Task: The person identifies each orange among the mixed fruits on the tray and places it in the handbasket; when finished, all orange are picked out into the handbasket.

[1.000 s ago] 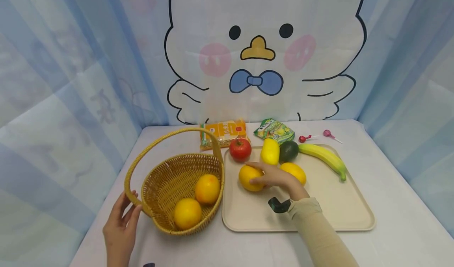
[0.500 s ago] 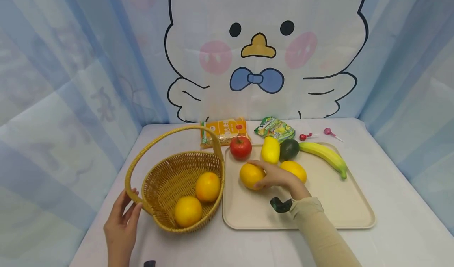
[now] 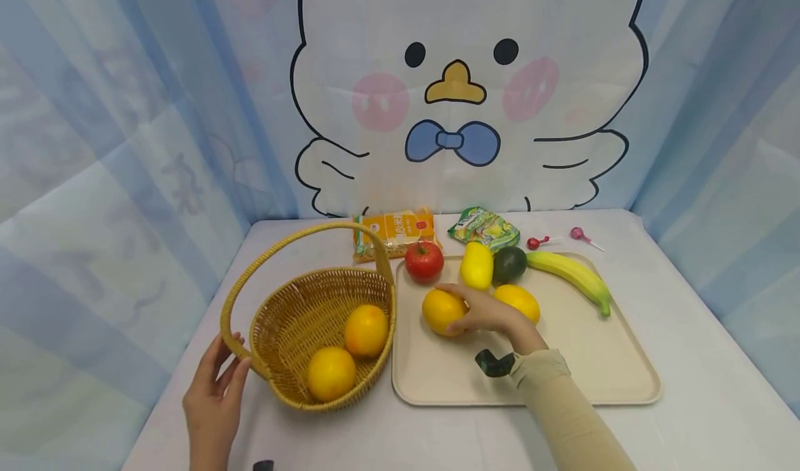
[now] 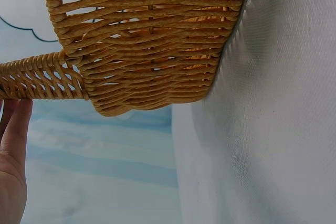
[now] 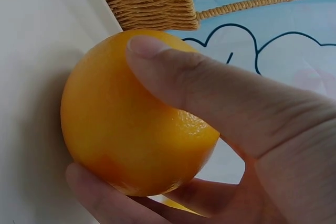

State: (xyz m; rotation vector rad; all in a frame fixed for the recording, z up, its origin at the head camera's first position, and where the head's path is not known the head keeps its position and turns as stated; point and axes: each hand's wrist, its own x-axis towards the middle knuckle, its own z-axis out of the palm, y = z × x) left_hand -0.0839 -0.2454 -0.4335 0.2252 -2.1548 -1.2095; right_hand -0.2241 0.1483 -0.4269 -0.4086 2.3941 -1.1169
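My right hand [image 3: 490,313] grips an orange [image 3: 444,312] on the left part of the beige tray [image 3: 594,374]. In the right wrist view the thumb [image 5: 173,74] lies across the orange and the fingers curl under its other side. At the left, my left hand [image 3: 215,398] holds the foot of the handle of a wicker basket [image 3: 294,318], thumb in front and fingers partly hidden behind. The left wrist view shows fingertips [image 4: 18,119] against the woven handle [image 4: 42,80]. Inside the tilted basket lie two oranges, one nearer [image 3: 331,374] and one farther back [image 3: 366,331].
Along the tray's back sit a red apple [image 3: 424,261], a yellow mango-like fruit [image 3: 477,266], a dark green avocado [image 3: 509,265] and a banana [image 3: 571,276]. Another yellow fruit [image 3: 519,303] is behind the right wrist. Snack packets [image 3: 400,231] and two lollipops [image 3: 578,234] lie beyond.
The right thumb has shifted slightly lower on the orange since a second ago. Basket and left hand stay in place.
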